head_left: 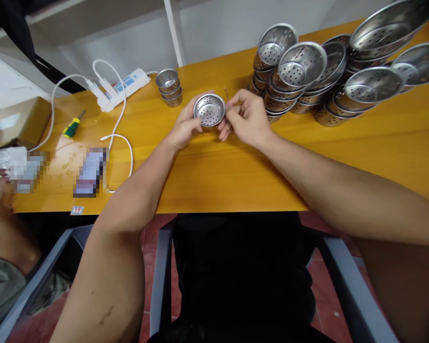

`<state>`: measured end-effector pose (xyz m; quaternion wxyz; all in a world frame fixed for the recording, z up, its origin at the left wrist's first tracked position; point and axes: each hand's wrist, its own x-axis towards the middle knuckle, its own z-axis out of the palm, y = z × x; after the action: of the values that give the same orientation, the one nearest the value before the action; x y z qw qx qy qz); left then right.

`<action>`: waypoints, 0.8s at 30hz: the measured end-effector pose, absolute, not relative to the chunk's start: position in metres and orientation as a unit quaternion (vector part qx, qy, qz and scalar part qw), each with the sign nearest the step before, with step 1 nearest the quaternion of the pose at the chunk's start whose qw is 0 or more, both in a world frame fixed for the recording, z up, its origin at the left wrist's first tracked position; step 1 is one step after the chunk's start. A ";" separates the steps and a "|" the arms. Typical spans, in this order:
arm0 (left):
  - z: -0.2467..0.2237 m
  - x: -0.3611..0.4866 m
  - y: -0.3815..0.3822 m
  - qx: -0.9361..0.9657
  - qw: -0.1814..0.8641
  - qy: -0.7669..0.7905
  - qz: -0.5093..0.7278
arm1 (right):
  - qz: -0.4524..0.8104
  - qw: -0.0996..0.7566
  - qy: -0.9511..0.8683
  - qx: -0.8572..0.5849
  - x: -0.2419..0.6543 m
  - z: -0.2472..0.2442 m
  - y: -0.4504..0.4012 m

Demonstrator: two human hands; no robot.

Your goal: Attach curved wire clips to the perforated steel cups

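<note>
My left hand (186, 125) is wrapped round a small perforated metal strainer cup (210, 110), held above the table with its open mouth tilted up towards me. Thumb and fingers grip its left side. At the cup's right rim my right hand (248, 116) is closed in a pinch. A thin dark wire (226, 91) sticks up from those fingertips; how it meets the cup is hidden. Behind my left hand stands a short stack of similar small cups (168, 88). Taller stacks of perforated metal cups (296, 71) lean just beyond my right hand.
Wider perforated bowls (375, 85) fill the table's right end. To the left are a white power strip (127, 88) with cables, a green-yellow screwdriver (73, 126), a phone (90, 172) and a cardboard box (21, 121). Another person's arm (7, 224) rests at far left.
</note>
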<state>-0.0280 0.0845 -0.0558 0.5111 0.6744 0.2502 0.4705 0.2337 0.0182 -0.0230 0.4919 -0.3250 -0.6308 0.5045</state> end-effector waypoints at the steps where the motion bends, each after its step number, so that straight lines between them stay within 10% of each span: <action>1: -0.057 -0.027 0.082 0.682 0.515 0.233 0.464 | 0.508 0.489 -0.628 -0.329 0.233 -0.024 0.019; 24: -0.092 -0.034 0.118 0.810 0.288 0.219 0.462 | 0.390 0.535 -0.648 -0.377 0.243 -0.009 0.020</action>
<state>-0.0336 0.1179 -0.0924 0.2876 0.8099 0.2185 0.4622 0.2426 0.0203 -0.0092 0.5345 -0.3769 -0.6484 0.3896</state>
